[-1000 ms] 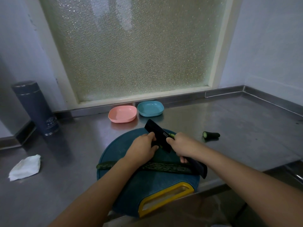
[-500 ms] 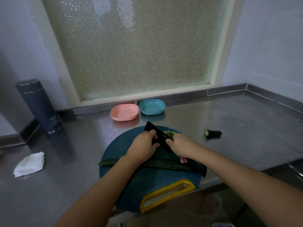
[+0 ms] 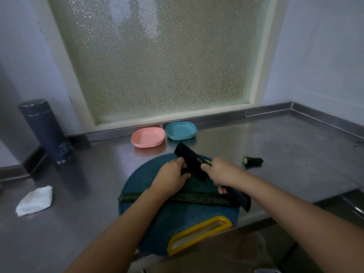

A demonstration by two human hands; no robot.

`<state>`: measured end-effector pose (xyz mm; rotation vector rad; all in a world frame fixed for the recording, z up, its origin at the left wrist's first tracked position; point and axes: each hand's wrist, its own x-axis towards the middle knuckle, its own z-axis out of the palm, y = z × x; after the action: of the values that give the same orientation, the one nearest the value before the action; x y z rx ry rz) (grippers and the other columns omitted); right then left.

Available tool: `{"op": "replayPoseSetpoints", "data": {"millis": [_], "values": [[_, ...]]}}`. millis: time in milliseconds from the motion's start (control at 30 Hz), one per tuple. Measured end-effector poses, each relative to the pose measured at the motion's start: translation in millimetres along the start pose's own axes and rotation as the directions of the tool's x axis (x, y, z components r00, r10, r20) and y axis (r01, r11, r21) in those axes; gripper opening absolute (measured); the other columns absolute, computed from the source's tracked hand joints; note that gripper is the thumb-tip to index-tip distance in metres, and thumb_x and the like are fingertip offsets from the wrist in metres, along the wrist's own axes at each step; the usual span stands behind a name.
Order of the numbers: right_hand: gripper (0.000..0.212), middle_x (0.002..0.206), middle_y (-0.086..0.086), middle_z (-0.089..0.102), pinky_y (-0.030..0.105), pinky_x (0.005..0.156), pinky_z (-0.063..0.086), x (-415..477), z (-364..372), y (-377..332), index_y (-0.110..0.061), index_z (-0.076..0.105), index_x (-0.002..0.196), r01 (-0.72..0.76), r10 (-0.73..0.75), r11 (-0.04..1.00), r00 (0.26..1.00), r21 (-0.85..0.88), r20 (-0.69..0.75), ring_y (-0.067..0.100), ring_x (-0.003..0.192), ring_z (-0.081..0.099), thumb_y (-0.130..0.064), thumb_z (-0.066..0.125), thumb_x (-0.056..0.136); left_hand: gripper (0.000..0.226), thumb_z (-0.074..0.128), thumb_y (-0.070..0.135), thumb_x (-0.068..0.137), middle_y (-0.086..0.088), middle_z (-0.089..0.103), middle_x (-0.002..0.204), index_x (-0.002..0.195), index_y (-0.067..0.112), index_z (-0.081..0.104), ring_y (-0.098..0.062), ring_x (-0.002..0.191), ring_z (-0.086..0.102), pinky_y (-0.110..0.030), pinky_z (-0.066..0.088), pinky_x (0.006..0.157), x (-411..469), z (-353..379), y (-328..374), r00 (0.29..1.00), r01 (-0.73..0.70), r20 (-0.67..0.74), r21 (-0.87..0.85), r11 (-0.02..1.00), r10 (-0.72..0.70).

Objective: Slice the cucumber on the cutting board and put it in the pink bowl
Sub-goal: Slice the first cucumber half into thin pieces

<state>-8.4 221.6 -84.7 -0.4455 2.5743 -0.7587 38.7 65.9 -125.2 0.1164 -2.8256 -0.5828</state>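
A round teal cutting board (image 3: pixel 177 223) with a yellow handle lies at the counter's front edge. A long dark cucumber strip (image 3: pixel 197 199) lies across it from left to right. My right hand (image 3: pixel 220 172) grips the handle of a black knife (image 3: pixel 189 160), whose blade points away over the board's far half. My left hand (image 3: pixel 171 178) sits curled against the blade's left face, over a cucumber piece that it mostly hides. A bit of pale green cut cucumber (image 3: pixel 207 161) shows just right of the blade. The pink bowl (image 3: pixel 147 137) stands empty behind the board.
A blue bowl (image 3: pixel 181 131) sits right of the pink one, under the frosted window. A cut cucumber end (image 3: pixel 253 160) lies on the steel counter right of the board. A dark flask (image 3: pixel 47 131) stands far left, with a crumpled tissue (image 3: pixel 35 200) in front of it.
Both hands and the knife keep nearly the same place on the board. The blade dipped and rose slightly. The view itself shifted a little.
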Motion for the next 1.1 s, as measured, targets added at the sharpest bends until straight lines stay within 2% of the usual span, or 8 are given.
{"op": "replayPoseSetpoints", "data": {"millis": [300,433,533,667,867,1033,1100], "values": [[0.041,0.050,0.013,0.054,0.022,0.038,0.041,2.1,2.1,-6.0,-0.006,0.044,0.078,-0.036,0.037,0.998,0.999,-0.045,0.020,0.020,0.037,0.051,-0.037,0.034,0.102,0.023,0.061,0.028,0.087,-0.004,0.059,0.108,0.103,0.016,0.052,-0.018,0.097,0.055,-0.031,0.046,0.083,0.1,-1.2,1.7,1.000,-0.003,0.012,0.020,1.000,0.003],[0.043,0.051,0.014,0.054,0.022,0.038,0.041,5.4,2.1,-12.5,0.004,0.052,0.103,-0.052,0.055,0.996,0.998,-0.075,0.038,0.018,0.034,0.049,-0.035,0.033,0.102,0.024,0.061,0.028,0.087,-0.005,0.059,0.109,0.105,0.015,0.052,-0.018,0.098,0.055,-0.030,0.045,0.082,0.1,-1.1,2.0,1.000,-0.006,0.014,0.027,1.000,0.006],[0.043,0.052,0.015,0.055,0.021,0.038,0.042,13.0,9.5,-14.7,0.002,0.049,0.085,-0.032,0.036,0.994,0.999,-0.101,0.038,0.016,0.031,0.049,-0.034,0.032,0.102,0.022,0.061,0.028,0.087,-0.005,0.059,0.107,0.103,0.014,0.052,-0.018,0.096,0.055,-0.028,0.044,0.079,-0.7,-2.0,3.2,1.000,-0.007,0.009,0.031,1.000,0.006],[0.042,0.054,0.015,0.057,0.022,0.039,0.042,18.4,17.8,-12.1,0.002,0.050,0.092,-0.019,0.024,0.993,0.999,-0.120,0.038,0.020,0.039,0.054,-0.035,0.032,0.102,0.022,0.061,0.027,0.087,-0.007,0.060,0.106,0.102,0.013,0.054,-0.020,0.095,0.056,-0.029,0.044,0.078,-0.1,-2.2,3.5,1.000,-0.007,0.011,0.043,0.999,0.006],[0.048,0.049,0.013,0.055,0.021,0.035,0.039,16.2,17.6,-11.2,0.006,0.053,0.107,-0.025,0.030,0.993,0.999,-0.115,0.036,0.014,0.027,0.049,-0.037,0.032,0.102,0.040,0.060,0.026,0.088,-0.006,0.058,0.122,0.125,0.017,0.050,-0.020,0.109,0.055,-0.032,0.046,0.091,2.7,-16.3,4.3,0.980,-0.019,0.198,0.119,0.993,-0.005],[0.052,0.049,0.011,0.055,0.021,0.038,0.040,11.9,18.8,-11.3,0.008,0.053,0.115,-0.019,0.023,0.992,0.999,-0.127,0.028,0.012,0.026,0.047,-0.038,0.031,0.102,0.036,0.058,0.026,0.089,-0.005,0.061,0.119,0.124,0.017,0.052,-0.021,0.107,0.057,-0.034,0.049,0.090,-2.0,-19.8,5.7,0.991,0.079,0.104,0.097,0.992,-0.089],[0.051,0.048,0.011,0.055,0.021,0.038,0.040,11.8,17.9,-10.3,0.007,0.053,0.111,-0.015,0.019,0.990,1.000,-0.141,0.023,0.012,0.025,0.047,-0.038,0.031,0.102,0.036,0.058,0.028,0.089,-0.005,0.062,0.118,0.123,0.017,0.053,-0.020,0.105,0.058,-0.035,0.049,0.088,-4.3,-18.1,5.5,0.993,0.079,0.081,0.083,0.993,-0.086]]}}
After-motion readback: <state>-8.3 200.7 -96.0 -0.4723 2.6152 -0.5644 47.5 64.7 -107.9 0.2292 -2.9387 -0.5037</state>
